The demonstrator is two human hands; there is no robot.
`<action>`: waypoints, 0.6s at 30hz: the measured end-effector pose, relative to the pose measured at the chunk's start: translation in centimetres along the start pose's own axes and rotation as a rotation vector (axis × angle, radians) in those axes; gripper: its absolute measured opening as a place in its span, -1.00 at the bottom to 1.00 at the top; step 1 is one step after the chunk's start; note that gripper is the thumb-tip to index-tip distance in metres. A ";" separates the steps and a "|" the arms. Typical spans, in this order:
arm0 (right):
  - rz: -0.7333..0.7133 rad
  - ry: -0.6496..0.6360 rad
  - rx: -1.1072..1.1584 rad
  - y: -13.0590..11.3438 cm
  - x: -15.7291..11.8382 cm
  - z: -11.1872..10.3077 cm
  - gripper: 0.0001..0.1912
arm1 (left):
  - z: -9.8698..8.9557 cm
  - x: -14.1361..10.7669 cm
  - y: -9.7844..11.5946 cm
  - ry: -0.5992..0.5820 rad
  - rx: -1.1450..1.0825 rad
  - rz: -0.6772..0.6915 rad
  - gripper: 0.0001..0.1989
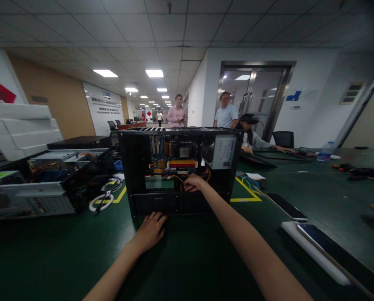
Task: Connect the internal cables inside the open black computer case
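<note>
Computer case [155, 202] upright on the green tabletop [180, 259], directly before the wearer, open side facing them. Inside: a circuit board [184, 152] with red and yellow slots [183, 164] low on it; metal power supply [223, 152] in the upper right corner.

Left hand [151, 229]: grip open, palm down, fingers loosely spread at the case's lower front edge. Right hand [193, 183]: reaching into the opening below the board, fingers bent beside a thin yellow wire [177, 179]; cannot tell whether its grip has closed on anything.

To the left, a second computer case [61, 184] lies open, a white cable [102, 205] looped between the two. Yellow tape [246, 200] on the tabletop just right of the upright case. Farther right, dark-screened phones [287, 205] and a clear bottle [325, 151].

Beyond: one seated person [252, 136] in dark headgear; two others standing, in a pink shirt [176, 115] and a light blue shirt [226, 115].
</note>
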State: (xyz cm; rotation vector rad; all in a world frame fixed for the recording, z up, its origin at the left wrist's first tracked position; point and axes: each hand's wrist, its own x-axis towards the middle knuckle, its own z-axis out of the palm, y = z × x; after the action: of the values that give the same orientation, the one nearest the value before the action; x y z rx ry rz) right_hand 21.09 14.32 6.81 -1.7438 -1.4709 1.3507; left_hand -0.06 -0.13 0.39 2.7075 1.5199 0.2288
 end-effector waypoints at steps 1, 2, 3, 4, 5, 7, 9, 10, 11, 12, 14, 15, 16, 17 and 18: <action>-0.015 0.007 -0.039 0.1 -0.2 -0.2 -0.93 | 0.0 0.0 0.0 0.000 0.000 -0.001 -0.58; -0.033 0.017 -0.073 0.1 -0.3 -0.4 -0.93 | 0.0 0.0 0.0 -0.003 0.000 -0.004 -0.58; -0.057 0.027 -0.101 0.3 -0.4 -0.6 -0.92 | 0.1 0.0 0.0 -0.006 -0.001 -0.008 -0.59; -0.085 0.033 -0.124 0.4 -0.4 -0.9 -0.93 | 0.1 0.0 -0.1 -0.009 -0.002 -0.012 -0.59; -0.116 0.032 -0.145 0.5 -0.5 -1.1 -0.94 | 0.1 0.0 -0.1 -0.011 -0.004 -0.016 -0.59; -0.179 0.007 -0.196 0.9 -0.5 -1.6 -0.98 | 0.2 0.0 -0.2 -0.011 -0.006 -0.014 -0.58; -0.234 -0.024 -0.287 1.3 -0.2 -1.8 -0.95 | 0.2 0.1 -0.2 -0.010 -0.009 -0.011 -0.58; -0.266 -0.036 -0.355 1.6 0.1 -1.9 -0.93 | 0.2 0.0 -0.1 -0.010 -0.009 -0.010 -0.58; -0.305 -0.046 -0.433 1.8 0.5 -1.9 -0.91 | 0.1 0.0 -0.1 -0.010 -0.010 -0.008 -0.58; -0.347 -0.061 -0.514 2.0 1.0 -1.8 -0.89 | 0.0 0.0 0.0 -0.012 -0.010 -0.006 -0.58; -0.408 -0.115 -0.653 2.5 2.0 -1.6 -0.84 | -0.2 0.0 0.1 -0.023 -0.011 -0.001 -0.58; -0.415 -0.157 -0.700 2.6 2.5 -1.5 -0.81 | -0.3 0.0 0.2 -0.027 -0.011 -0.003 -0.58; -0.413 -0.195 -0.735 2.7 2.9 -1.3 -0.79 | -0.3 0.0 0.2 -0.024 -0.008 -0.005 -0.59; -0.407 -0.225 -0.759 2.7 3.3 -1.2 -0.77 | -0.4 -0.1 0.3 -0.020 -0.008 -0.004 -0.59; -0.403 -0.241 -0.779 2.7 3.6 -1.0 -0.75 | -0.5 -0.1 0.3 -0.019 -0.009 -0.005 -0.59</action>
State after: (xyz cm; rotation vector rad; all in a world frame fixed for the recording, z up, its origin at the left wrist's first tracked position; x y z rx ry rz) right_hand 23.00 17.03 3.62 -1.5662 -2.5636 0.8376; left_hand 0.10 -0.38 0.86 2.6907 1.5174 0.2083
